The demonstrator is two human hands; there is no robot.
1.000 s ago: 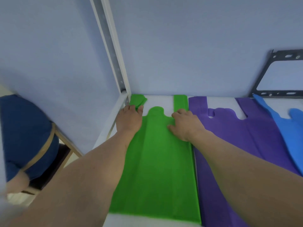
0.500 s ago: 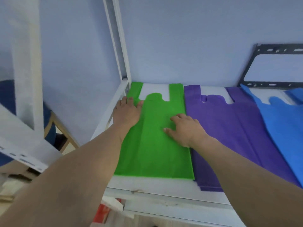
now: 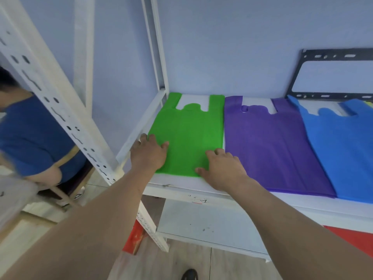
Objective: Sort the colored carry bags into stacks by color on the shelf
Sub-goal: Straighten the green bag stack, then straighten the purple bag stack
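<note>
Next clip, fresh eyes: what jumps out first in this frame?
Three bright bags lie flat, side by side on the white shelf: a green bag at the left end, a purple bag in the middle and a blue bag to the right. Both hands rest flat on the green bag's near end, the left hand at its left corner, the right hand at its right corner.

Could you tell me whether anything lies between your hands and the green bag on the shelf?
Nothing visible does: the left hand and the right hand both rest flat on the near end of the green bag.
</note>
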